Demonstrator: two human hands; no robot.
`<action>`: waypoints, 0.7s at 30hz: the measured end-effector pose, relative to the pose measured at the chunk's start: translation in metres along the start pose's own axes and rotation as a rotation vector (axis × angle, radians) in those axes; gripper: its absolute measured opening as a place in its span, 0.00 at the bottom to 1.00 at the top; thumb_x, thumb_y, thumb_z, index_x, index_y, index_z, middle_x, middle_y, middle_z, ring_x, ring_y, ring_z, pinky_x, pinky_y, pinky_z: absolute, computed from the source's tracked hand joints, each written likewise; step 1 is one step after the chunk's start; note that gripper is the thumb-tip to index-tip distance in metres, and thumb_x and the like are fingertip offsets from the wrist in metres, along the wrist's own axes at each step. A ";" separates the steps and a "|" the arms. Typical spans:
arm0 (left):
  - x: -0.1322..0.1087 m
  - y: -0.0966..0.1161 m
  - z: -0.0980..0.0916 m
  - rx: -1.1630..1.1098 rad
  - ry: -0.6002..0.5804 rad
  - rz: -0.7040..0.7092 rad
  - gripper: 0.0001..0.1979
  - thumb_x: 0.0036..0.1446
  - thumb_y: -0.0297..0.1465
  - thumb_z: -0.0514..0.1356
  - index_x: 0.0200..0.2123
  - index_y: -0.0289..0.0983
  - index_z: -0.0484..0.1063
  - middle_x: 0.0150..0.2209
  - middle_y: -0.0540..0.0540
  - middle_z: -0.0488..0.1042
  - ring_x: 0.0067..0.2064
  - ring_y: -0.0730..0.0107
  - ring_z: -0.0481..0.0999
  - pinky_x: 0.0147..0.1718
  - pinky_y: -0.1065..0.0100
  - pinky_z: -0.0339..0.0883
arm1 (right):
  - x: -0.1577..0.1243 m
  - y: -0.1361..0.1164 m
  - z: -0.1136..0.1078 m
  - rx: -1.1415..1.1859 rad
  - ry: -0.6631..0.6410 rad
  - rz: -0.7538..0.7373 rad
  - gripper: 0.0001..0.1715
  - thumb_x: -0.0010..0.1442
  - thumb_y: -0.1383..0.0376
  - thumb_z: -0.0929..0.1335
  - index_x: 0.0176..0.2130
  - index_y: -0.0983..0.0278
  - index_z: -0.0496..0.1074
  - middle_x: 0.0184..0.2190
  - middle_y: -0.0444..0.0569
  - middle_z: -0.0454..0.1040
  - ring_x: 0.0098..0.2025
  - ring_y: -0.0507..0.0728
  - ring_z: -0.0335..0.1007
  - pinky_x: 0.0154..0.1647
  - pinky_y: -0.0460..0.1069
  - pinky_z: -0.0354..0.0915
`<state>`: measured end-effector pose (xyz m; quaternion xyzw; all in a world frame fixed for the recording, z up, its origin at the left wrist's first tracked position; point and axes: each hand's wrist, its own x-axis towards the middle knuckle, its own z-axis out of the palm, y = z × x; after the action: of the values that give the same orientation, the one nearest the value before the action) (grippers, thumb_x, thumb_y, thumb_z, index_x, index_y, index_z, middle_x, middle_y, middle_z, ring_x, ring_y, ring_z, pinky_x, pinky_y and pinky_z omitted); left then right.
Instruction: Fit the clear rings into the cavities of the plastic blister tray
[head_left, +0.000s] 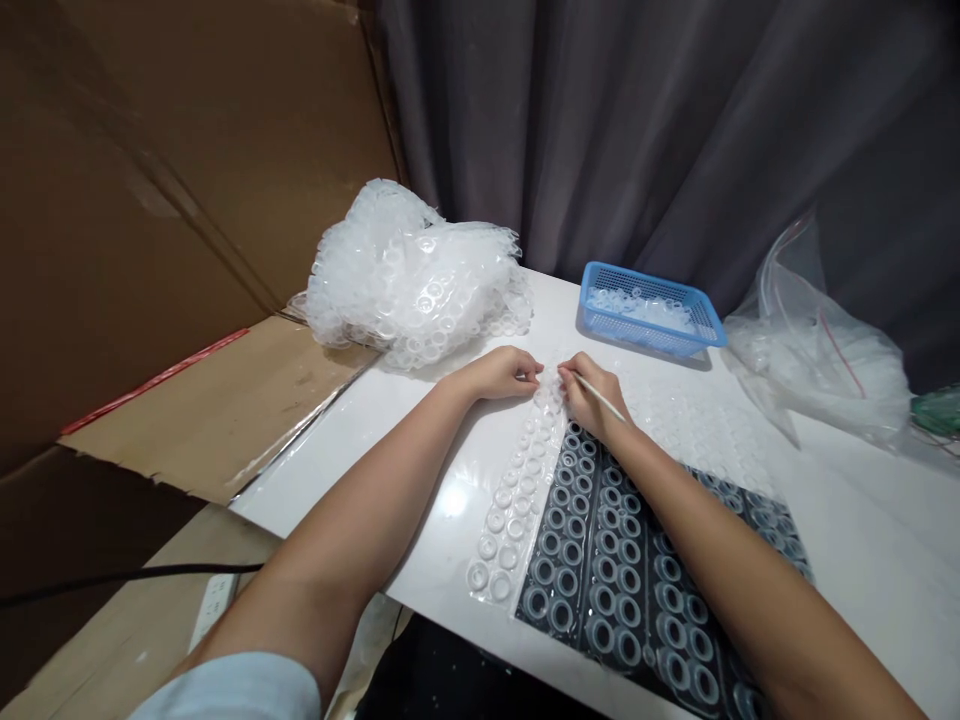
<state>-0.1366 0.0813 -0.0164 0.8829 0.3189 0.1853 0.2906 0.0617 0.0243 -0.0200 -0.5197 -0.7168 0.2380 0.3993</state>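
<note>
My left hand (504,373) is closed in a pinch at the far end of a clear plastic strip (519,490) with round cups in two rows. What its fingertips hold is too small to make out. Facing it, my right hand (592,392) grips a thin white stick (600,396), its back end pointing toward my forearm. Below my right hand, a black sheet (586,540) carries several more rows of clear ringed cups. My right forearm covers part of them. Further clear strips (697,425) lie on the white table beyond that arm.
A large heap of clear cupped plastic sheets (412,280) sits at the back left. A blue basket (652,335) of small clear pieces stands behind my right hand, beside a clear zip bag (825,360). Cardboard (225,400) borders the white table (330,480) on the left.
</note>
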 end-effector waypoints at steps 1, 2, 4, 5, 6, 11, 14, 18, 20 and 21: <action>0.000 -0.001 0.000 -0.005 -0.003 -0.007 0.07 0.51 0.31 0.59 0.24 0.36 0.75 0.38 0.44 0.77 0.48 0.62 0.74 0.42 0.69 0.65 | 0.002 0.001 -0.002 0.030 0.076 0.062 0.11 0.62 0.57 0.60 0.36 0.60 0.65 0.26 0.46 0.71 0.25 0.55 0.68 0.30 0.49 0.62; -0.001 -0.001 -0.001 -0.014 -0.005 -0.014 0.07 0.51 0.31 0.59 0.26 0.36 0.75 0.40 0.43 0.77 0.48 0.63 0.74 0.43 0.68 0.65 | 0.004 0.003 -0.006 0.045 0.146 0.106 0.12 0.61 0.56 0.60 0.37 0.61 0.66 0.27 0.47 0.72 0.25 0.55 0.68 0.30 0.49 0.62; -0.003 -0.001 -0.002 -0.042 0.006 -0.039 0.06 0.49 0.30 0.59 0.29 0.36 0.76 0.43 0.44 0.76 0.47 0.64 0.74 0.44 0.68 0.65 | 0.007 0.005 -0.014 0.025 0.210 0.115 0.12 0.59 0.56 0.63 0.36 0.61 0.67 0.33 0.50 0.73 0.29 0.56 0.69 0.33 0.50 0.62; -0.004 -0.001 -0.002 -0.058 0.015 -0.056 0.07 0.48 0.29 0.59 0.31 0.36 0.76 0.43 0.45 0.76 0.46 0.64 0.74 0.44 0.68 0.65 | 0.008 0.006 -0.017 0.007 0.181 0.089 0.12 0.58 0.56 0.64 0.34 0.62 0.68 0.36 0.52 0.73 0.32 0.57 0.69 0.34 0.51 0.62; -0.004 0.000 -0.003 -0.067 0.019 -0.068 0.09 0.46 0.27 0.58 0.33 0.37 0.76 0.43 0.45 0.76 0.45 0.64 0.74 0.43 0.68 0.65 | 0.007 0.005 -0.020 0.008 0.119 0.069 0.11 0.56 0.56 0.66 0.32 0.62 0.69 0.38 0.52 0.73 0.34 0.57 0.69 0.35 0.51 0.62; -0.006 0.007 -0.006 -0.046 -0.056 -0.026 0.13 0.40 0.27 0.61 0.35 0.37 0.74 0.39 0.49 0.75 0.42 0.64 0.73 0.43 0.67 0.65 | -0.005 -0.003 -0.012 0.210 -0.167 0.085 0.12 0.55 0.55 0.67 0.31 0.62 0.71 0.24 0.43 0.70 0.26 0.53 0.64 0.28 0.47 0.59; -0.007 0.008 -0.007 -0.063 -0.069 -0.014 0.10 0.42 0.31 0.64 0.33 0.37 0.75 0.45 0.47 0.73 0.47 0.64 0.72 0.48 0.67 0.63 | -0.009 -0.005 -0.003 0.218 -0.183 0.055 0.11 0.55 0.57 0.68 0.31 0.62 0.72 0.25 0.43 0.71 0.28 0.52 0.64 0.29 0.47 0.59; -0.007 0.006 -0.007 -0.062 -0.085 -0.079 0.11 0.44 0.35 0.65 0.33 0.39 0.77 0.53 0.46 0.69 0.51 0.64 0.70 0.50 0.68 0.62 | -0.009 -0.002 0.000 0.158 -0.214 0.055 0.11 0.55 0.58 0.67 0.31 0.63 0.73 0.25 0.43 0.72 0.27 0.52 0.64 0.28 0.46 0.58; -0.006 0.005 -0.007 -0.058 -0.102 -0.097 0.11 0.43 0.35 0.65 0.34 0.39 0.77 0.53 0.46 0.68 0.52 0.64 0.70 0.50 0.69 0.62 | -0.009 -0.001 -0.001 0.158 -0.234 0.049 0.11 0.55 0.58 0.67 0.31 0.63 0.73 0.24 0.43 0.71 0.27 0.52 0.63 0.28 0.46 0.57; -0.006 0.005 -0.007 -0.057 -0.106 -0.098 0.11 0.43 0.34 0.65 0.34 0.38 0.77 0.53 0.46 0.68 0.52 0.64 0.70 0.50 0.69 0.62 | -0.009 0.000 -0.002 0.158 -0.244 0.044 0.11 0.55 0.58 0.67 0.31 0.63 0.73 0.24 0.43 0.71 0.27 0.52 0.63 0.27 0.46 0.57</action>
<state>-0.1421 0.0770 -0.0090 0.8661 0.3405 0.1328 0.3409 0.0642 0.0157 -0.0215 -0.4694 -0.7276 0.3639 0.3434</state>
